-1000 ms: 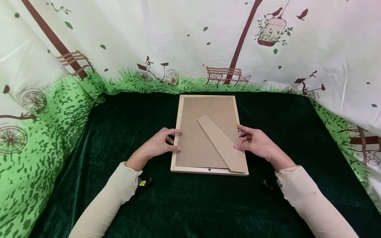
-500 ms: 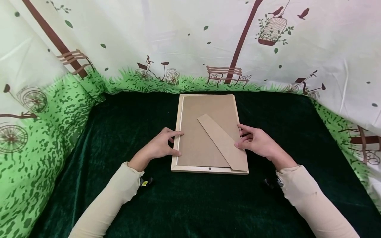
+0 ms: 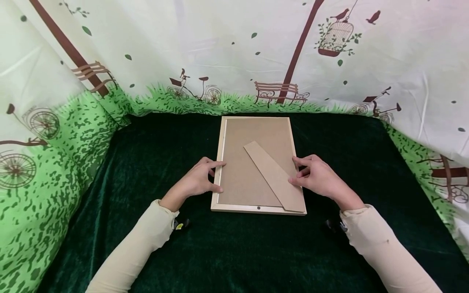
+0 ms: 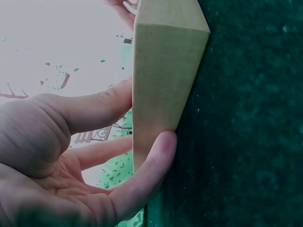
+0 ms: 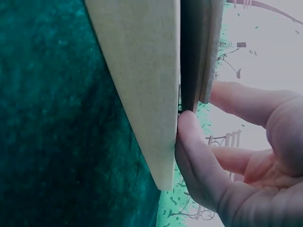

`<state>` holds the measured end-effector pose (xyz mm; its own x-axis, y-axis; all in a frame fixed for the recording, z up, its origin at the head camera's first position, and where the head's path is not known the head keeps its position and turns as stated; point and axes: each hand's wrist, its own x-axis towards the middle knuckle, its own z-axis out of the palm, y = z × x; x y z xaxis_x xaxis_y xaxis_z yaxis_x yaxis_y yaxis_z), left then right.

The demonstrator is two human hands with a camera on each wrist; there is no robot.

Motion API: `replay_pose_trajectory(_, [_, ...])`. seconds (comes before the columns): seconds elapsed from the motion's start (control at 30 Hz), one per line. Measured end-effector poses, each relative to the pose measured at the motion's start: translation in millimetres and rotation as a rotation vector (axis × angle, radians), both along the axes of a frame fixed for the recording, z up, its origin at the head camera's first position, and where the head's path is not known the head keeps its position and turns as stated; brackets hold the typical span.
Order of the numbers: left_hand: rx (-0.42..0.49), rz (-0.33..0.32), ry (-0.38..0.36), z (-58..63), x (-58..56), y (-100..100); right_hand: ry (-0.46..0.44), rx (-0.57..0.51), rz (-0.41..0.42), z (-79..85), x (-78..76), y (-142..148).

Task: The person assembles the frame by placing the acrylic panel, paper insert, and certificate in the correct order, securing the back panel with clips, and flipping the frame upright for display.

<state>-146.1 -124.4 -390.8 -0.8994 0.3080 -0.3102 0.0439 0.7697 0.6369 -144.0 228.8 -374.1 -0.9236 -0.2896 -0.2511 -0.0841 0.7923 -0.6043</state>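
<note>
A light wooden picture frame (image 3: 238,208) lies back side up on a dark green cloth. In it sits a brown backing board (image 3: 236,175), with a slanting stand flap (image 3: 269,175) on its right part. My left hand (image 3: 196,179) grips the frame's left side. In the left wrist view its thumb and index finger reach over the top edge, and another fingertip (image 4: 163,144) presses the outer wall. My right hand (image 3: 322,177) pinches the backing board at its right edge. The right wrist view shows a dark gap between the frame's side (image 5: 137,71) and the raised board.
The green cloth (image 3: 234,252) covers the table around the frame. Behind and at both sides hangs a white curtain (image 3: 205,36) printed with grass, benches and bicycles. A small dark device is strapped at each wrist.
My left thumb has shifted slightly toward the near edge and its index finger reaches a little further over the frame. My right index finger has moved slightly nearer to me along the edge.
</note>
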Motion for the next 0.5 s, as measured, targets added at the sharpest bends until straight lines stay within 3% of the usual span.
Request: replay_pose_trajectory(0.5, [-0.02,-0.038,-0.027,2.9,1.6,0.3,0.018,0.043,0.033,-1.3,0.3,-0.4])
